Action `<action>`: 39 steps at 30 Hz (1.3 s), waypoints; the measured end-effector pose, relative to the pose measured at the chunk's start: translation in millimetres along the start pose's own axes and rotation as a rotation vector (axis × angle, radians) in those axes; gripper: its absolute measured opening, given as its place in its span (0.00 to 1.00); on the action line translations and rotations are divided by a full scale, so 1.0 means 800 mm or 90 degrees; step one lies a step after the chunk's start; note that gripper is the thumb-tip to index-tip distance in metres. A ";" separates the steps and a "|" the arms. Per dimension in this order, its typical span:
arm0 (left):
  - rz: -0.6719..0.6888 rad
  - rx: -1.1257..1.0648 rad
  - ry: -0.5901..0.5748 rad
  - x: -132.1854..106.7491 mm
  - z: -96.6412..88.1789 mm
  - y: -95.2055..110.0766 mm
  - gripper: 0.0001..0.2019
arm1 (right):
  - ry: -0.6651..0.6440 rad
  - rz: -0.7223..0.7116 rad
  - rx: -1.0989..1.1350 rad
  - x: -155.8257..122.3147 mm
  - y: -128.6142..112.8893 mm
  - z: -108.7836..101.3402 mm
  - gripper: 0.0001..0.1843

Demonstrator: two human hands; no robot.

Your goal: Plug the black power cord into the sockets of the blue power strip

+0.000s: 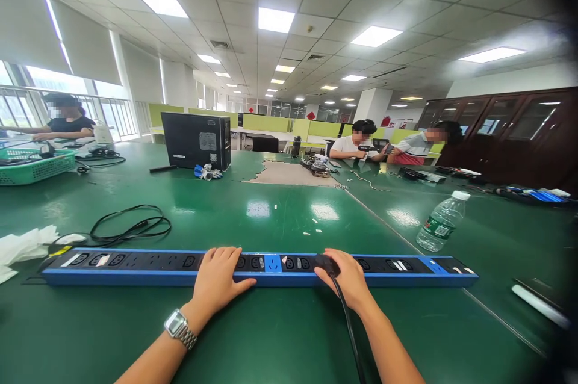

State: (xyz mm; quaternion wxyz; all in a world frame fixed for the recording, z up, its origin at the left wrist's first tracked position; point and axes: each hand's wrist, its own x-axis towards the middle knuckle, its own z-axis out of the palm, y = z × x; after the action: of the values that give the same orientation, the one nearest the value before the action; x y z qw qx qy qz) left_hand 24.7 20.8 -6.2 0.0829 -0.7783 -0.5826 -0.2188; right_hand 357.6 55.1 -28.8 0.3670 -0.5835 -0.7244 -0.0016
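A long blue and black power strip (171,260) lies crosswise on the green table in front of me. My left hand (218,275), with a silver wristwatch, grips the strip left of its middle, fingers over the far edge and thumb along the near side. Right of the middle, my right hand (347,278) is closed around a black plug (327,264) at the strip's sockets. How deep the plug sits cannot be made out. Its black cord (347,324) runs down toward me between my arms.
A coiled black cable (130,227) and white tissue (27,245) lie behind the strip's left end. A plastic water bottle (441,222) stands at the right. Farther back are a black computer case (194,140), gloves (208,172) and a green basket (40,167). Other people sit around the table.
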 end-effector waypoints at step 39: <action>-0.011 -0.002 0.002 0.000 0.002 0.004 0.31 | 0.032 0.026 0.014 -0.004 -0.169 0.059 0.08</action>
State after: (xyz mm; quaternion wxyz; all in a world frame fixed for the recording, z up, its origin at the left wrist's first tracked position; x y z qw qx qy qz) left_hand 28.4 20.4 -7.0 0.0807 -0.7731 -0.5887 -0.2220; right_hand 218.1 29.2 -7.3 0.3913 -0.5939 -0.7030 -0.0005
